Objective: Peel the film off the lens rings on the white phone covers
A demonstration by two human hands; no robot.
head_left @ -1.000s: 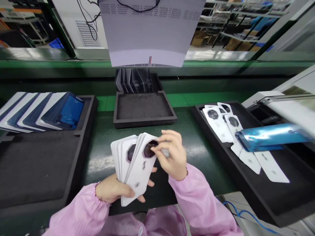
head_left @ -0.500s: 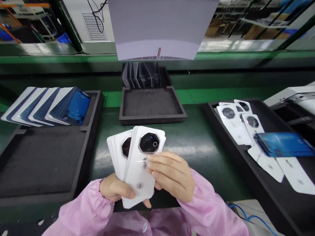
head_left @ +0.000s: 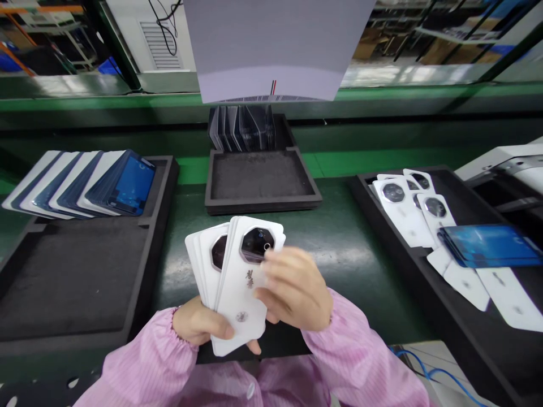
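My left hand [head_left: 206,323] is closed around a fanned bundle of white phone back covers [head_left: 231,333], tilted upright above the bench. The front cover bears a dark octagonal camera window [head_left: 257,245], dark characters and a round emblem. Another dark window [head_left: 219,252] shows on a cover behind it. My right hand [head_left: 297,291], blurred by motion, is at the front cover's right edge, its fingers bent together just below the window. A faint translucent streak runs from the window to these fingertips; I cannot make out what they pinch.
A black tray [head_left: 148,271] on the left holds leaning white and blue panels [head_left: 131,183]. A smaller black tray [head_left: 263,203] ahead carries dark sheets [head_left: 241,129]. On the right, another black tray [head_left: 428,288] holds white covers [head_left: 403,215] and blue panels [head_left: 492,246]. A white sheet [head_left: 275,51] hangs ahead.
My right hand has shifted slightly up and right, its fingers lifting off the printed characters, which now show more fully. My left hand and the covers have hardly moved.
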